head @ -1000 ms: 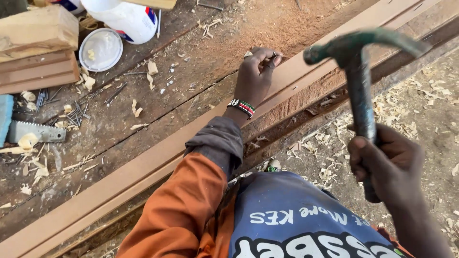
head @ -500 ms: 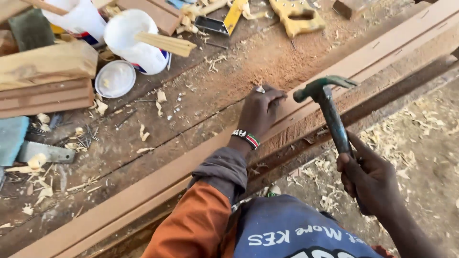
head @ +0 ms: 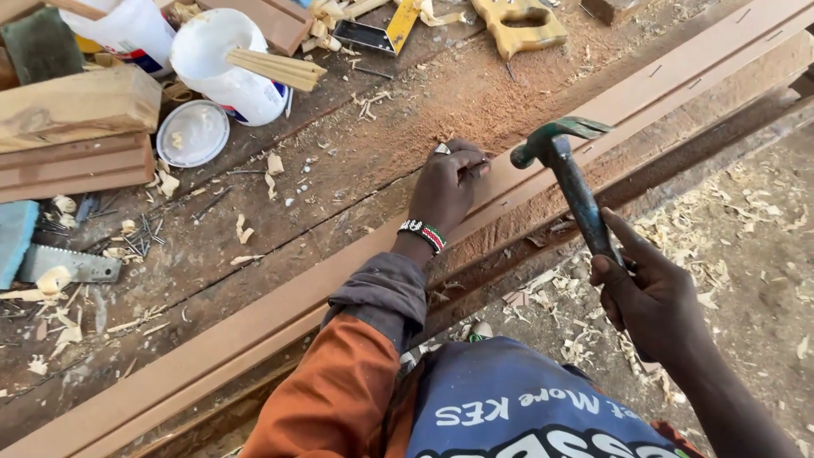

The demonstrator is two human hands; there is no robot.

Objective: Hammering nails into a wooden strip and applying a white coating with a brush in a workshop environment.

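**Nail pinched, hammer raised**

Fingers (head: pixel 471 163) of the left hand (head: pixel 447 191) are pinched shut on what looks like a small nail, too small to be sure, steadying it on the long brown plank (head: pixel 254 326). The right hand (head: pixel 657 301) is wrapped tight round the handle of the hammer (head: pixel 570 182), whose head hangs just right of the pinch. The plank runs along the near edge of the surface (head: pixel 339 187), which is dusty, strewn with shavings, loose nails (head: pixel 136 242), white tubs (head: pixel 233 64) and a saw (head: pixel 513 21). Shavings litter the ground at right.
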